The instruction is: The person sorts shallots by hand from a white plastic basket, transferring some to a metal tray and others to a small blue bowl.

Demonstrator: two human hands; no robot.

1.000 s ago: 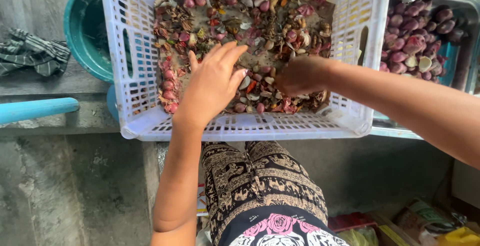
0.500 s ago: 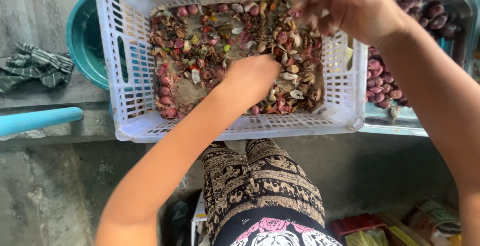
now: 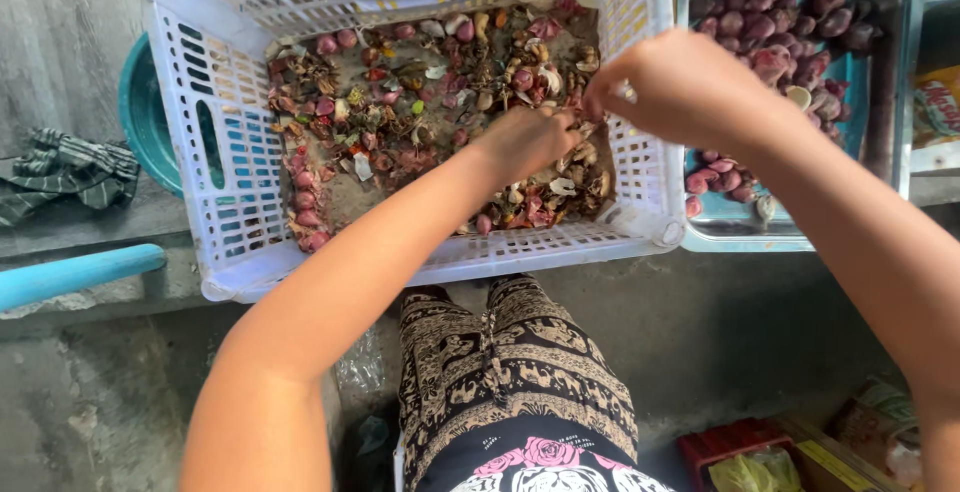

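a person's left hand (image 3: 530, 137) reaches, fingers curled, into shallots and peelings (image 3: 400, 122) in a white basket (image 3: 225, 192) at centre frame; the right hand (image 3: 680, 87) is closed, its grip hidden.

- A grey concrete ledge (image 3: 120, 227) carries everything.
- White plastic basket (image 3: 200, 152) at its middle.
- Teal basin (image 3: 145, 117) left, partly under the basket.
- Striped cloth (image 3: 65, 167) far left.
- Metal tray (image 3: 890, 72) right, beside the basket.

you have two hands in view, one left hand (image 3: 525, 142) and one right hand (image 3: 680, 87). there is one white crate (image 3: 225, 192), one metal tray (image 3: 890, 72), one teal basin (image 3: 150, 122), one blue pipe (image 3: 75, 275).
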